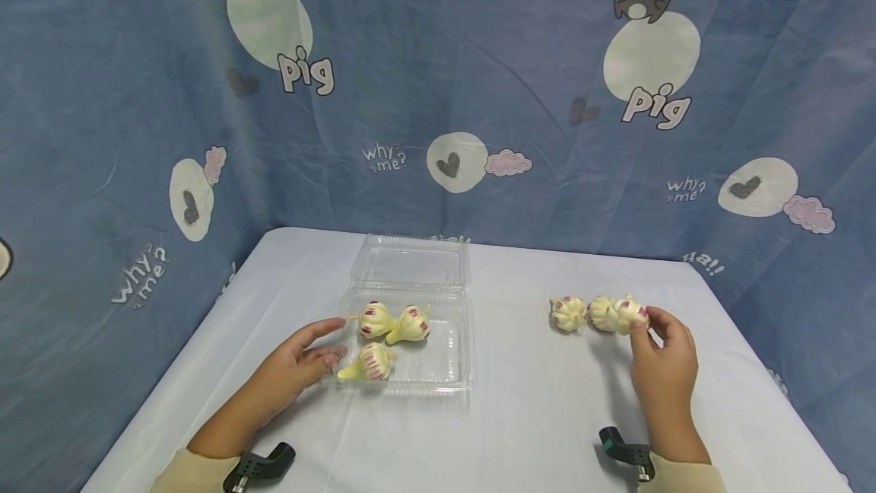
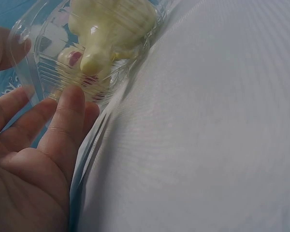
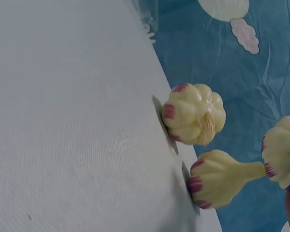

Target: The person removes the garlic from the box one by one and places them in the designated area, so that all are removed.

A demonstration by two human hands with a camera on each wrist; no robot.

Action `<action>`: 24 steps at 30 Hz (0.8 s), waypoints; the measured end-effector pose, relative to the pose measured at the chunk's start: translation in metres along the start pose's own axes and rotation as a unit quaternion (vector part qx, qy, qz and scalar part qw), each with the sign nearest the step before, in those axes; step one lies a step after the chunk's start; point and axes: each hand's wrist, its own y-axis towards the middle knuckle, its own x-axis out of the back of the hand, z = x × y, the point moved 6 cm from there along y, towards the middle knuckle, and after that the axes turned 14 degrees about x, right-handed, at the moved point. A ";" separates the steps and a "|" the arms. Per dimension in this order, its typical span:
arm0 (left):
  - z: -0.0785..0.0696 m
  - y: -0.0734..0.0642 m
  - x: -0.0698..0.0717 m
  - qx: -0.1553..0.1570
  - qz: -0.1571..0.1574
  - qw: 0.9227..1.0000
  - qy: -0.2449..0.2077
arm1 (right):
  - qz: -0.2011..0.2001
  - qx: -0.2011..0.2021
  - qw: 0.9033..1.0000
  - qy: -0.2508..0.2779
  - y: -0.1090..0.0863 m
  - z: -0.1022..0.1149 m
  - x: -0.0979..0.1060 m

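Between its thumb and fingers, my right hand (image 1: 664, 356) pinches a garlic bulb (image 1: 628, 313), also at the right edge of the right wrist view. Two other garlic bulbs lie to its left: one (image 1: 601, 313) close beside it, the other (image 1: 567, 313) farther left. My left hand (image 1: 294, 364) is at the left side of a clear plastic clamshell box (image 1: 445, 348), fingers extended against its wall in the left wrist view. Three garlic bulbs sit in the box: two together (image 1: 375, 319) (image 1: 411, 324) toward the back and one (image 1: 373, 362) near the front left.
The box's lid (image 1: 411, 261) is flipped back toward the far edge of the white-covered table (image 1: 520, 417). A blue patterned curtain (image 1: 520, 82) hangs behind and at both sides. Each wrist carries a black camera mount (image 1: 263, 466).
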 end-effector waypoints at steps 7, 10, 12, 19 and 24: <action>-0.002 -0.001 -0.001 -0.002 0.002 1.000 -0.001 | 0.014 -0.033 0.999 -0.026 0.005 -0.009 0.004; -0.003 -0.001 -0.001 -0.003 0.002 1.000 -0.001 | 0.018 -0.041 0.999 -0.021 0.008 -0.015 0.005; -0.003 -0.001 -0.001 -0.003 0.002 1.000 -0.001 | 0.022 -0.048 0.999 -0.014 0.010 -0.018 0.005; -0.003 0.001 0.000 -0.012 0.005 1.000 0.005 | 0.041 -0.088 0.995 -0.007 0.012 -0.027 0.008; -0.001 0.000 0.001 -0.001 0.001 1.000 0.006 | 0.054 -0.113 0.992 -0.014 0.010 -0.034 0.007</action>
